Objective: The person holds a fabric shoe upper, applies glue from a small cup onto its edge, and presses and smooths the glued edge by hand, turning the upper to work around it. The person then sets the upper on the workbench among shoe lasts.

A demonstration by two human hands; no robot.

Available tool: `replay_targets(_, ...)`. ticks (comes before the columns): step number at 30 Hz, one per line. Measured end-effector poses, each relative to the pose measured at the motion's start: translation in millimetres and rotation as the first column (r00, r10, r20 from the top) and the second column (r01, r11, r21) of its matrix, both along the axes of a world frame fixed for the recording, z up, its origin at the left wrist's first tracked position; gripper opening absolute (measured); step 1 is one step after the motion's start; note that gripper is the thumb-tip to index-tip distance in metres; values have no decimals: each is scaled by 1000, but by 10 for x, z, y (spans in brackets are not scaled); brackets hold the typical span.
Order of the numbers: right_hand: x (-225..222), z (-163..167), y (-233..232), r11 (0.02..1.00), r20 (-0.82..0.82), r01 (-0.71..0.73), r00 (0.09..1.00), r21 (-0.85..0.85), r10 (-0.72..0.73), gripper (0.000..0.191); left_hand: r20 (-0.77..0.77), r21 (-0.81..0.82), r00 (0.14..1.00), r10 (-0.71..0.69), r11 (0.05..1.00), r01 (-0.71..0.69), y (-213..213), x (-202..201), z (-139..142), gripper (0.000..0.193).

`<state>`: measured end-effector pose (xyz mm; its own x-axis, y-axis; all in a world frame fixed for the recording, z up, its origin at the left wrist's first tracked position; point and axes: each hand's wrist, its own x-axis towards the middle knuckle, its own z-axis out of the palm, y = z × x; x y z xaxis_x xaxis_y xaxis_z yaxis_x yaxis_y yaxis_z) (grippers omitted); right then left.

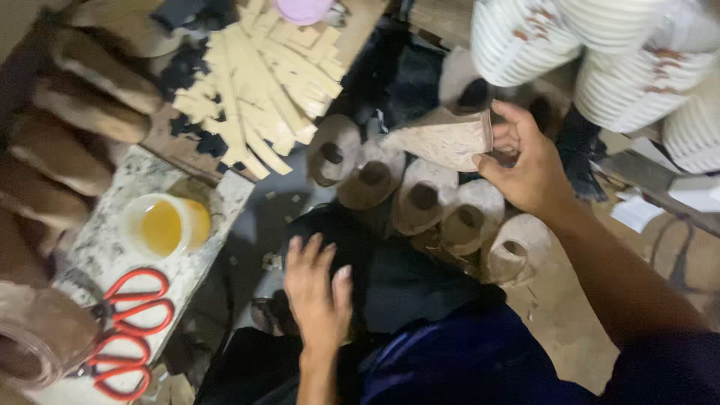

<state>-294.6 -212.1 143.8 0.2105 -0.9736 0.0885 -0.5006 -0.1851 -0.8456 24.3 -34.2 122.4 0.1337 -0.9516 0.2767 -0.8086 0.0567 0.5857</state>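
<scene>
Both hands are out over the clutter. Right hand (529, 161) is up and forward, fingers curled and clamped on the edge of a tan, cork-looking shoe piece (444, 137), holding it tilted just above the row of pale shoe forms (424, 196). That piece sits in front of the stacked white ribbed bundles (600, 52) at the top right, close to them, though whether it touches them I can't tell.

Left hand (319, 289) is lower, palm down, fingers spread apart and gripping nothing; it lies flat on a dark cloth (405, 274) across the person's lap, with a blue garment (480, 360) just below it.

The shoe forms run in a slanting line from the middle toward the right, each with a dark hole in its top, packed side by side and touching.

Off to the left there's a speckled stone slab (112, 240) serving as a small worktop. On it stands a shallow white bowl of yellow liquid (161, 225), and nearer the bottom edge lie two pairs of red-handled scissors (127, 330), one just beside the other. A pile of cream-coloured cut strips (262, 82) fans out at the top, with dark scraps (187, 75) around its left side. Brown furry pieces (75, 127) line the far left. A pink round object (302, 9) peeks in at the top edge.
</scene>
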Motion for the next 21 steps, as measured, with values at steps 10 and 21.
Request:
replay_targets(10, 1106, -1200, -1123, 920, 129, -9, 991, 392, -46, 76, 87, 4, 993, -77, 997, 77, -270, -251, -503, 26)
replay_targets(21, 2170, -1847, -1962, 612, 230, -59, 951, 789, -205, 45, 22, -18, 998, -58, 998, 59, -285, -133, -515, 27)
